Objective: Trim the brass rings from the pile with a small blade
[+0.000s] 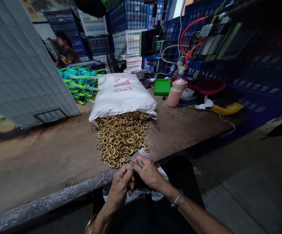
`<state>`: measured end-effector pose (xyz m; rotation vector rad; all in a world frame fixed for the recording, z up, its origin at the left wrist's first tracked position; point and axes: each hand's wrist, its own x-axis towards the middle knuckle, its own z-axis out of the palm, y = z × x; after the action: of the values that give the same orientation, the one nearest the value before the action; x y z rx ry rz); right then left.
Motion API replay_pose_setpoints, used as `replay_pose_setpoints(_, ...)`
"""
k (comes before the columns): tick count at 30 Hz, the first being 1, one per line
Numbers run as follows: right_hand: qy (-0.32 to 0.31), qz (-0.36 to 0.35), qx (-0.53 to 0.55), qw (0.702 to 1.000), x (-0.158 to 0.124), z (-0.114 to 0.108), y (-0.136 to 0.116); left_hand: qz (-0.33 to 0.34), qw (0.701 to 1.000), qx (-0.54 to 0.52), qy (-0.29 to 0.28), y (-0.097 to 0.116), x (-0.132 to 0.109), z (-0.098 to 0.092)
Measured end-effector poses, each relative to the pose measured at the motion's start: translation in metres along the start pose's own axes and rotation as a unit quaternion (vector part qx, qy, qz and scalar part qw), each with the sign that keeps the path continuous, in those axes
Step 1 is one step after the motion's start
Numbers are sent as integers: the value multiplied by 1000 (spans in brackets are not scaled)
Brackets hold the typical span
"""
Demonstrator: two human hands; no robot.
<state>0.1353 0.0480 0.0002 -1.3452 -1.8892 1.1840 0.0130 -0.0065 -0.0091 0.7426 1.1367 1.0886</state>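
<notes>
At the table's front edge, my left hand (123, 180) is closed, its thumb and forefinger pinching a gold-coloured ring (129, 164). My right hand (148, 173) meets it fingertip to fingertip, also closed. A thin, silvery metal tool (140, 163) sticks out from the right fingers; its kind is too small to tell. Just beyond both hands lies a heap of gold-coloured rings (121, 138). They spill from the mouth of a white sack (125, 94) with red print, which lies on its side on the brown table (65, 159).
A large white panel (26, 65) stands on the left. Behind it are turquoise and lime-green pieces (81, 81). A pink bottle (176, 93), green tray (162, 87) and red bowl (210, 87) stand right of the sack. Stacked crates (128, 40) and a seated person (69, 52) are behind.
</notes>
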Motion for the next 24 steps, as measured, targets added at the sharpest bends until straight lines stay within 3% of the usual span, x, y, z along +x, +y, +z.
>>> replay_pose_setpoints(8, -8, -20, 8, 1000, -2, 0, 1, -2, 999, -45, -14, -1, -5, 0)
replay_pose_setpoints(12, 8, -7, -68, 998, -4, -1, 6, -7, 999, -39, -11, -1, -5, 2)
replay_pose_setpoints(17, -65, -42, -167, 983, -14, -3, 6, 15, 1000, -14, 0, -1, -3, 3)
replay_pose_setpoints(24, -84, -55, -259, 961, -21, -3, 1, 39, 999, 32, 8, -3, -1, 1)
